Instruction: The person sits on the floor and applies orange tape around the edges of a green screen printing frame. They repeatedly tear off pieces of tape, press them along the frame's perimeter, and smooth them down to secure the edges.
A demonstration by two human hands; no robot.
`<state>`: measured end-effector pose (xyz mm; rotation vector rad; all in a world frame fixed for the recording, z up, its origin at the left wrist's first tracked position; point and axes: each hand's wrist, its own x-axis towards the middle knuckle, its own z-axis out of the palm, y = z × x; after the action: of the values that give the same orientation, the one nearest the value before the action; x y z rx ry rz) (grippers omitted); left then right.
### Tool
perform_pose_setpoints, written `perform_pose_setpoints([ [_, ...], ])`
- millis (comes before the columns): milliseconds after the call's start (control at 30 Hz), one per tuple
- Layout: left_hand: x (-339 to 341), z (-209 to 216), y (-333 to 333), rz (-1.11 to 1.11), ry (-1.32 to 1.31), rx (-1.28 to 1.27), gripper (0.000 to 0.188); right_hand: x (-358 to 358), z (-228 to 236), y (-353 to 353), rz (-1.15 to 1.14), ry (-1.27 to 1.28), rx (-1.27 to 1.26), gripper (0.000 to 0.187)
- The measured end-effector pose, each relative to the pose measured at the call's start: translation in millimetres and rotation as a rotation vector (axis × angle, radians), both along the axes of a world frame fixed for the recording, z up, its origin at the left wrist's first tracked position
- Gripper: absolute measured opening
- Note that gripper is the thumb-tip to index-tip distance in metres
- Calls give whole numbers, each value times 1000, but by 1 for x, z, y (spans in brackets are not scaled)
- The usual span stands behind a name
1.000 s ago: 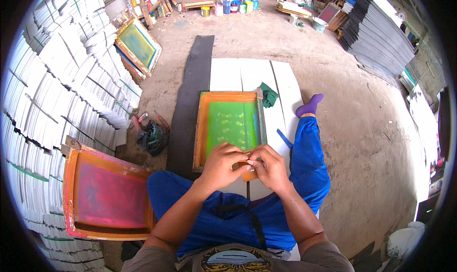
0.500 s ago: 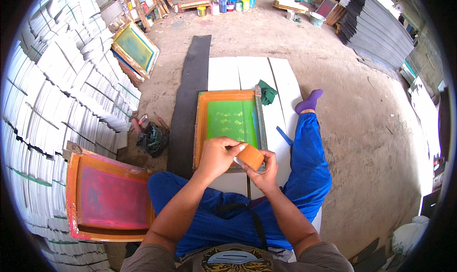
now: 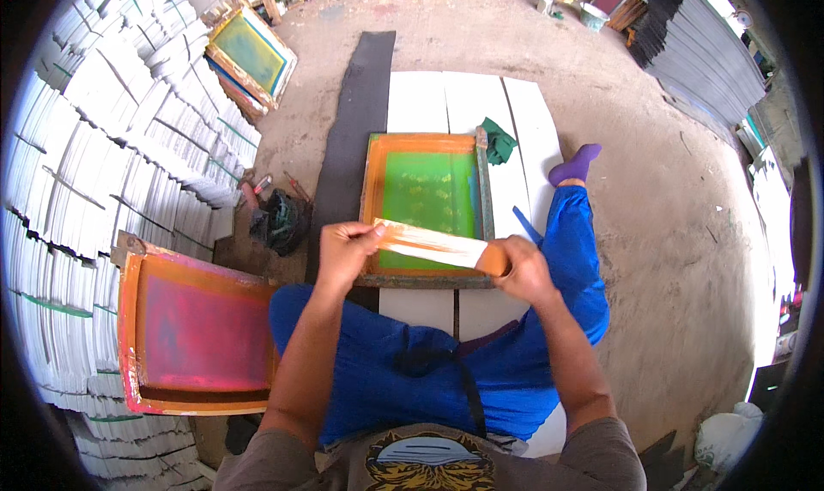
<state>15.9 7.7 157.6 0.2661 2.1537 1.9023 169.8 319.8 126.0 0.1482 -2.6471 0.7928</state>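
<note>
A strip of brown packing tape point(image 3: 433, 244) stretches between my two hands, glossy and pale where light hits it. My left hand point(image 3: 346, 252) is closed on its free end. The roll of brown packing tape point(image 3: 493, 259) is gripped in my right hand point(image 3: 525, 269), which hides part of it. Below the strip lies a screen printing frame point(image 3: 372, 182) with an orange border and green mesh point(image 3: 421, 165) bearing faint yellowish marks. The strip crosses over the near part of the mesh; whether it touches cannot be told.
White boards point(image 3: 421, 96) and a dark strip point(image 3: 356, 105) lie under the frame. A crumpled green cloth point(image 3: 499, 142) sits by its far right corner. A pink screen frame point(image 3: 202, 332) leans at my left, near a dark plastic bag point(image 3: 279, 222) and white stacks point(image 3: 112, 148).
My hands have moved apart, drawing a length of tape off the roll. The left went leftward and the right went rightward with the roll. The whole view has shifted slightly.
</note>
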Motion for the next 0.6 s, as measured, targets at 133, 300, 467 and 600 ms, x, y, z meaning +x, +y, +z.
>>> perform_pose_setpoints([
  [133, -11, -16, -22, 27, -69, 40, 21, 3, -5, 25, -90, -131, -272, 36],
  [300, -16, -42, -27, 4, -100, -60, 21, 1, 3, 27, -44, -218, -419, 37],
  [467, -27, -75, -45, -28, -138, -120, 20, -9, 5, 32, 134, -272, -107, 41],
  [600, -25, -79, -52, -35, -217, -181, 20, 2, -5, 51, 76, -376, 109, 42],
])
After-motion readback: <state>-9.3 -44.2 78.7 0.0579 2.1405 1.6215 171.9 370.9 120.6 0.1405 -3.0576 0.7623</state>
